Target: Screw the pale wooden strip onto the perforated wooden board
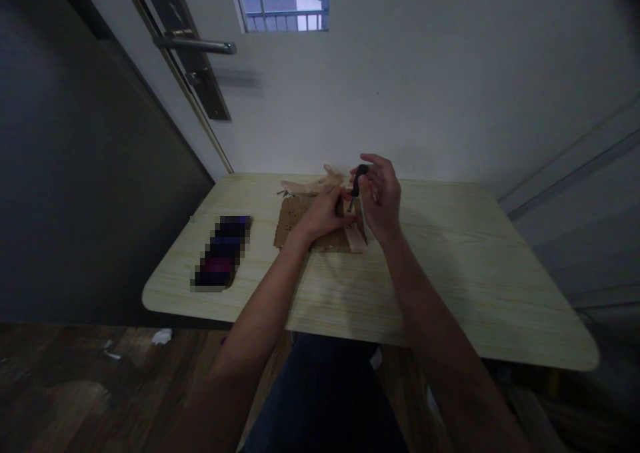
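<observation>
My right hand (pixel 383 196) is closed around the black handle of a screwdriver (pixel 357 180). The screwdriver is tilted, and its metal shaft points down at a pale wooden strip (pixel 355 241). My left hand (pixel 320 214) grips this strip, thumb on the near side and fingers on the far side of the screwdriver's tip. Beneath the strip and my left hand lies a piece of brown cardboard (pixel 287 221) with small dark marks or holes. Whether a screw sits under the tip is too small to tell.
Behind the cardboard lie more pale wooden pieces (pixel 305 187) and a few small dark bits (pixel 283 193), perhaps screws. A blurred-out phone-like object (pixel 223 252) lies on the left of the light wood-grain table (pixel 465 266). A white door with a metal handle (pixel 200 44) stands behind.
</observation>
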A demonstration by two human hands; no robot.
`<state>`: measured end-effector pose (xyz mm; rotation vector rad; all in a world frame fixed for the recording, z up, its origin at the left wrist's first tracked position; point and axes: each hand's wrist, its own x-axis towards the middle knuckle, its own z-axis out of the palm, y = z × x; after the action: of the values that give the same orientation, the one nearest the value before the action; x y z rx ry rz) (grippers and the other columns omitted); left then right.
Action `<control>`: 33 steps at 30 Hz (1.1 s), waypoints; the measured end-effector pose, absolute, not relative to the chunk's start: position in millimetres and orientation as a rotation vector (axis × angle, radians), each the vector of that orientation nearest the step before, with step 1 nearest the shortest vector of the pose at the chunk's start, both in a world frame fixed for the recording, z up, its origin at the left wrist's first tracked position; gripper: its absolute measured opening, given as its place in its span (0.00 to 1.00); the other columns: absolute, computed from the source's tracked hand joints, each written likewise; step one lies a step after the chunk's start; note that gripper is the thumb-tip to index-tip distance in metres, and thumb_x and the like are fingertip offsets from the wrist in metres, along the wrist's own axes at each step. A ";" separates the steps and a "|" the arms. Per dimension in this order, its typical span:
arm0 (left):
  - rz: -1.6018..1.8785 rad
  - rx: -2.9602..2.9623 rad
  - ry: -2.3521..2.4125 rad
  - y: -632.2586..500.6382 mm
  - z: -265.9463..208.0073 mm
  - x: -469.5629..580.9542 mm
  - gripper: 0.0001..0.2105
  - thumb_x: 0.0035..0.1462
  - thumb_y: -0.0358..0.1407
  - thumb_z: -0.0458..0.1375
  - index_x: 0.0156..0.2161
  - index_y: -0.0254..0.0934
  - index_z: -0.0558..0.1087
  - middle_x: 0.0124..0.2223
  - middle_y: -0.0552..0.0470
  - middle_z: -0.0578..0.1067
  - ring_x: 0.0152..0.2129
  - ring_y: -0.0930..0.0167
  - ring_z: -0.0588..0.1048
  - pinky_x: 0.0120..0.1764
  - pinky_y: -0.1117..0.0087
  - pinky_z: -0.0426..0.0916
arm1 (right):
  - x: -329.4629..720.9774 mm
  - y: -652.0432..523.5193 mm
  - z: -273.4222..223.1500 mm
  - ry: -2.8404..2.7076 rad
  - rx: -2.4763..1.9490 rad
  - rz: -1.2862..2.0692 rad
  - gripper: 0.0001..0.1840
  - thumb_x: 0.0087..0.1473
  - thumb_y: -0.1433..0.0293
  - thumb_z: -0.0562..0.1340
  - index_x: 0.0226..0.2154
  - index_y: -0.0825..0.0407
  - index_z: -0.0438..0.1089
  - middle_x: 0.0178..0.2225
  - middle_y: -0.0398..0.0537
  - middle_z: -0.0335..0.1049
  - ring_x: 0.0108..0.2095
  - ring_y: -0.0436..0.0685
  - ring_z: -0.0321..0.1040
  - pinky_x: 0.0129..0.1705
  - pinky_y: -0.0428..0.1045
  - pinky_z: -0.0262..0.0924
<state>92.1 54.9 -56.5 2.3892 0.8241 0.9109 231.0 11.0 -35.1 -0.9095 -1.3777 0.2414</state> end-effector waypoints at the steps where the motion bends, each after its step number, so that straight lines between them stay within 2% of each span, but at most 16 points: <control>1: 0.907 2.388 0.829 54.7 -56.3 92.1 0.18 0.48 0.39 0.67 0.42 0.35 0.67 0.46 0.45 0.72 0.43 0.62 0.71 0.46 0.61 0.67 | 230.9 11.9 -35.9 -1.363 -0.917 0.237 0.22 0.59 0.52 0.57 0.52 0.44 0.63 0.41 0.46 0.73 0.38 0.52 0.74 0.40 0.51 0.72; 5: 0.908 2.393 0.828 54.5 -55.6 92.4 0.18 0.48 0.39 0.67 0.41 0.35 0.67 0.45 0.44 0.72 0.43 0.62 0.71 0.46 0.60 0.67 | 231.6 14.7 -37.3 -1.342 -0.970 0.199 0.23 0.55 0.52 0.62 0.51 0.43 0.64 0.39 0.45 0.70 0.36 0.52 0.71 0.35 0.48 0.71; 11: 0.927 2.374 0.796 55.5 -55.9 93.1 0.17 0.48 0.39 0.67 0.40 0.35 0.68 0.44 0.44 0.72 0.42 0.62 0.71 0.46 0.59 0.67 | 231.2 12.9 -33.6 -1.346 -1.008 0.079 0.14 0.53 0.55 0.64 0.40 0.44 0.72 0.38 0.43 0.68 0.34 0.50 0.68 0.33 0.47 0.70; 15: 0.934 2.373 0.770 55.9 -56.4 93.2 0.20 0.47 0.39 0.67 0.44 0.35 0.68 0.47 0.43 0.72 0.45 0.60 0.70 0.48 0.57 0.66 | 229.2 8.2 -30.6 -1.406 -0.995 0.100 0.15 0.55 0.56 0.62 0.42 0.45 0.72 0.40 0.45 0.71 0.37 0.51 0.70 0.34 0.47 0.71; 18: 0.912 2.370 0.813 56.2 -57.0 92.9 0.19 0.48 0.41 0.66 0.42 0.35 0.68 0.47 0.43 0.72 0.44 0.61 0.71 0.48 0.57 0.67 | 229.2 6.2 -30.6 -1.438 -0.949 0.210 0.17 0.60 0.56 0.57 0.46 0.45 0.71 0.46 0.47 0.74 0.43 0.53 0.73 0.40 0.49 0.72; 20: 0.900 2.375 0.830 56.1 -57.2 92.6 0.18 0.49 0.41 0.66 0.41 0.35 0.68 0.46 0.44 0.72 0.43 0.62 0.71 0.47 0.59 0.67 | 230.0 6.4 -31.7 -1.427 -0.922 0.274 0.18 0.60 0.56 0.56 0.48 0.45 0.70 0.47 0.48 0.75 0.43 0.53 0.75 0.41 0.50 0.73; 23: 0.903 2.392 0.834 55.7 -57.1 92.3 0.18 0.49 0.40 0.67 0.41 0.35 0.67 0.45 0.44 0.72 0.42 0.62 0.71 0.46 0.60 0.67 | 231.0 7.9 -33.5 -1.401 -0.936 0.271 0.19 0.59 0.55 0.58 0.48 0.45 0.70 0.45 0.47 0.76 0.40 0.52 0.76 0.39 0.49 0.73; 29: 0.915 2.406 0.806 55.7 -56.8 92.7 0.18 0.48 0.39 0.67 0.41 0.35 0.68 0.44 0.44 0.72 0.41 0.62 0.71 0.45 0.59 0.67 | 232.1 11.7 -35.9 -1.403 -0.950 0.187 0.20 0.56 0.55 0.61 0.50 0.44 0.69 0.43 0.47 0.74 0.39 0.53 0.74 0.36 0.50 0.74; 33: 0.926 2.380 0.782 55.5 -56.7 92.8 0.18 0.49 0.39 0.67 0.41 0.35 0.68 0.44 0.44 0.72 0.41 0.61 0.71 0.45 0.58 0.67 | 233.1 12.5 -35.5 -1.412 -0.993 0.113 0.14 0.56 0.57 0.62 0.43 0.43 0.73 0.39 0.45 0.70 0.37 0.51 0.71 0.32 0.46 0.72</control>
<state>92.8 55.5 -56.7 2.3805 0.7816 0.9259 233.1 12.5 -35.5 -0.9927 -1.4122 0.1125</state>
